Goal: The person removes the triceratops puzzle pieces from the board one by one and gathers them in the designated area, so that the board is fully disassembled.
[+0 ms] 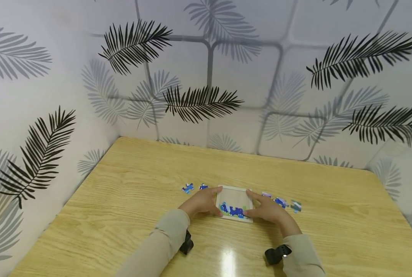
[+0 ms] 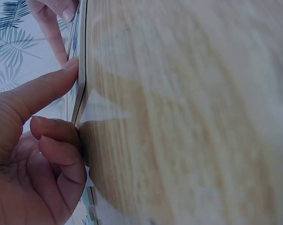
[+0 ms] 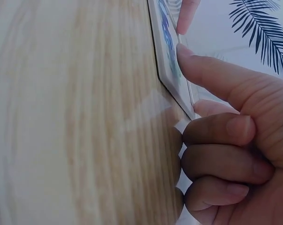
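A small square puzzle tray (image 1: pixel 234 189) with a pale wooden rim lies on the table. Blue and purple jigsaw pieces (image 1: pixel 236 211) fill part of its near side, while bare board shows farther back. My left hand (image 1: pixel 203 201) holds the tray's left side, thumb at the near corner and forefinger at the far one. On the right side, my right hand (image 1: pixel 269 209) grips it likewise, its thumb reaching over the rim onto the near pieces. In both wrist views the other fingers are curled beside the tray (image 3: pixel 166 61), low against the tabletop.
Loose blue jigsaw pieces (image 1: pixel 187 188) lie left of the tray, one partly behind my left hand. More loose pieces (image 1: pixel 296 206) lie beyond my right hand. The wooden table (image 1: pixel 133 181) meets a leaf-patterned wall (image 1: pixel 240 127) at its back edge.
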Demonstrator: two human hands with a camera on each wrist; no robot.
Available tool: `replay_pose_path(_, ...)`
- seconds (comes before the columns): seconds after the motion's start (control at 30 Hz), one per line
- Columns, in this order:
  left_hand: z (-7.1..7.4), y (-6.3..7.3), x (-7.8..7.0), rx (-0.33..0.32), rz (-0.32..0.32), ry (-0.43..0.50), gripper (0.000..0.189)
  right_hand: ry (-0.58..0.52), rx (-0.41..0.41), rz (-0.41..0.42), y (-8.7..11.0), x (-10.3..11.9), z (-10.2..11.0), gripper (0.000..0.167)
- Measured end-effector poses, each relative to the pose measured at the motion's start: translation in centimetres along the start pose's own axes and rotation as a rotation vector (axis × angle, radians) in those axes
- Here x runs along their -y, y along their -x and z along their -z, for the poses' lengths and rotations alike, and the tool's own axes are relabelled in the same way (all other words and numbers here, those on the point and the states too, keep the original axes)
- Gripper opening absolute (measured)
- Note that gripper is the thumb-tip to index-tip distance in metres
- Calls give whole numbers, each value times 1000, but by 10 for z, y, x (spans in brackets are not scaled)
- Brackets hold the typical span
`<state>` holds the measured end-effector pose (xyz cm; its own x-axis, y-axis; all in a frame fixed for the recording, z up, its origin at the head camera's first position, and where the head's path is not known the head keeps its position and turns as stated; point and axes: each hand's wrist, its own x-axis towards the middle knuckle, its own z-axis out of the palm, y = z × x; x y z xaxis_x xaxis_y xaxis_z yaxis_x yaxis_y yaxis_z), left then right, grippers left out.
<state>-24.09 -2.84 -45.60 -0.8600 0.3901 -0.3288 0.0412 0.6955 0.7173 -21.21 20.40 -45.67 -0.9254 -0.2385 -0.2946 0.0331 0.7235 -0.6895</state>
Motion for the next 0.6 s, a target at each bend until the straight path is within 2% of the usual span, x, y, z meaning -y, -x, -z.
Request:
replay_pose_path(0.13, 0, 1, -1, 11, 7, -5, 91, -40, -11, 6, 2, 1, 0, 79)
replay_pose_path(0.27, -1, 2, -2, 8, 15, 12, 91, -48, -76, 41, 3, 8, -1, 67)
replay_pose_path(0.47, 0, 1, -2, -5, 18, 1, 91, -55, -119, 214, -3, 22, -11, 35)
replay_pose_path(0.6, 1, 0, -2, 1, 5, -25, 90, -61, -99, 302, -8, 30, -22, 26)
